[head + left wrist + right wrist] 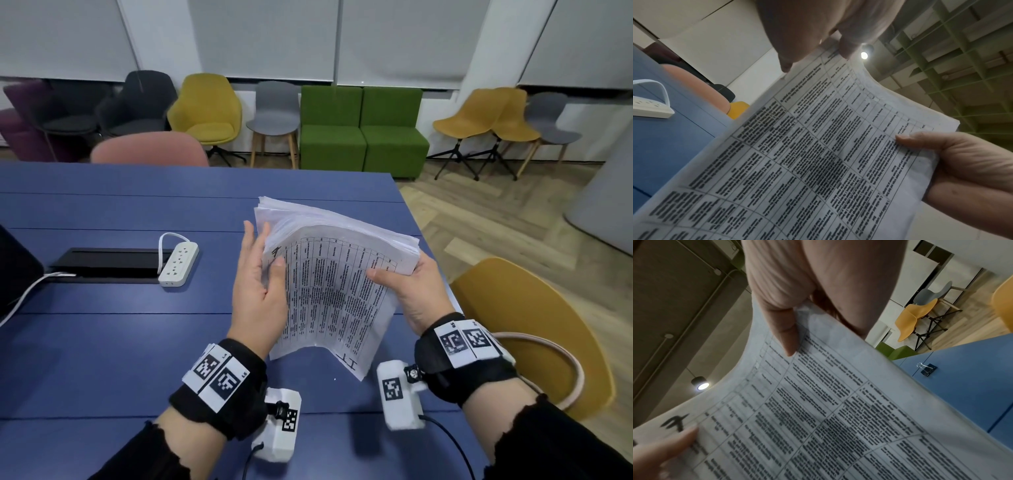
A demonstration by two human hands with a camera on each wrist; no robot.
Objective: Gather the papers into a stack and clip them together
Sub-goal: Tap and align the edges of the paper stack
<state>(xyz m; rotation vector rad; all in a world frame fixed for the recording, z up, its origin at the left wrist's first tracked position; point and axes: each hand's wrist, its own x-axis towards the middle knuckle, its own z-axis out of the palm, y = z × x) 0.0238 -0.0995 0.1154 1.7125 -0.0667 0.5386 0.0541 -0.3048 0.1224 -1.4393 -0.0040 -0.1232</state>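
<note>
Now papers (337,274) between left hand (258,291) and right hand (409,291).

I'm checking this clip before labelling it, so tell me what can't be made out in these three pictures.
- Printed text on the papers: blurred in all views.
- Binder clip: seen only in the right wrist view; the papers hide it in the head view.
- Right hand fingers: behind the stack; only the thumb shows.
- Left hand contact: the left wrist view shows only fingertips.

An office meeting room: blue table (137,342), power strip (178,263), spare chairs (274,116).
</note>
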